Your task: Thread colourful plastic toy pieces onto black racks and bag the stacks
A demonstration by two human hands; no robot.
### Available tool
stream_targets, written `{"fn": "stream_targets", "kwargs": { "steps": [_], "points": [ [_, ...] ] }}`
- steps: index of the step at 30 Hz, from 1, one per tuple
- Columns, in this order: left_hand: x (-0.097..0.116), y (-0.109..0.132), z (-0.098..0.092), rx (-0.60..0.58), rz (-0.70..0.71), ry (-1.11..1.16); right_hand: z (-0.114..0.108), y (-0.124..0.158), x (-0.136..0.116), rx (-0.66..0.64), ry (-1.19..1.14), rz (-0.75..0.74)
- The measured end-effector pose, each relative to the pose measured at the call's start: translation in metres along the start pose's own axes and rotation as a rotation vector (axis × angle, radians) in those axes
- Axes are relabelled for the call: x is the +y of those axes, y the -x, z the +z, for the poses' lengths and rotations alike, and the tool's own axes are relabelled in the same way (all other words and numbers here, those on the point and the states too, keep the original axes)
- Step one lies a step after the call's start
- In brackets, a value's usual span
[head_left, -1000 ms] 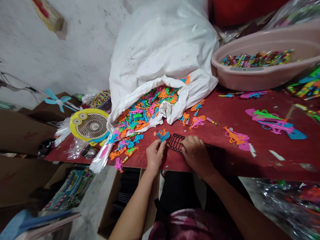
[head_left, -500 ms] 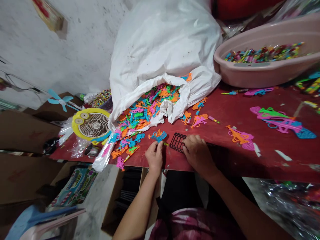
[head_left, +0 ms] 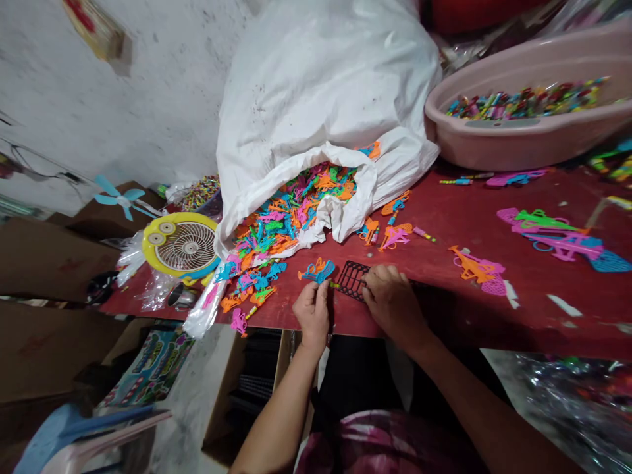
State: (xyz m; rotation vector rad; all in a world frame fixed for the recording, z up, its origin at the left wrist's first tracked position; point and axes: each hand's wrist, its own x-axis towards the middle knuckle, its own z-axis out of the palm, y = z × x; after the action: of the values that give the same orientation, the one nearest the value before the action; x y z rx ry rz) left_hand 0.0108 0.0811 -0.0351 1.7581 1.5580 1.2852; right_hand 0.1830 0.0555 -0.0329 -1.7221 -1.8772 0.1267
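My left hand point(head_left: 312, 315) is closed near the table's front edge, thumb and forefinger pinched together. At its fingertips are small blue and orange plastic pieces point(head_left: 318, 270), and a short yellow-green bit point(head_left: 334, 285) sticks out to the right. Just right of it lies a black plastic grid point(head_left: 352, 280), flat on the red table point(head_left: 419, 217). My right hand point(head_left: 392, 299) is closed over the grid's right part, hiding that end. Left of my left hand are loose coloured plastic pieces point(head_left: 257, 280).
A big white sack point(head_left: 326, 79) spills coloured plastic pieces at the back. A pink tub point(head_left: 523, 141) of striped sticks stands at right. At left are a yellow fan point(head_left: 148, 253) and a metal cup point(head_left: 180, 297). More pieces point(head_left: 476, 270) lie on the right.
My left hand and the blue and orange pieces at its fingertips have shifted slightly right, towards the grid. My right hand stays on the grid; the whole view has drifted a little.
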Motion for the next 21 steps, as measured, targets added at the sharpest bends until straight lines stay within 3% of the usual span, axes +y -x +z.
{"fn": "stream_targets", "kwargs": {
  "steps": [10,15,21],
  "points": [
    [0.0038,-0.0036,-0.0028,-0.043,0.365,-0.342,0.0003,-0.0004,-0.0006,0.000,0.032,0.006],
    [0.0067,-0.0026,-0.0025,-0.043,0.362,-0.369,0.0005,-0.0004,-0.0008,-0.003,0.047,0.005],
    [0.0043,-0.0087,0.0014,-0.064,0.254,-0.252,-0.0050,0.0002,-0.0056,-0.020,0.090,-0.009]
  ]
}}
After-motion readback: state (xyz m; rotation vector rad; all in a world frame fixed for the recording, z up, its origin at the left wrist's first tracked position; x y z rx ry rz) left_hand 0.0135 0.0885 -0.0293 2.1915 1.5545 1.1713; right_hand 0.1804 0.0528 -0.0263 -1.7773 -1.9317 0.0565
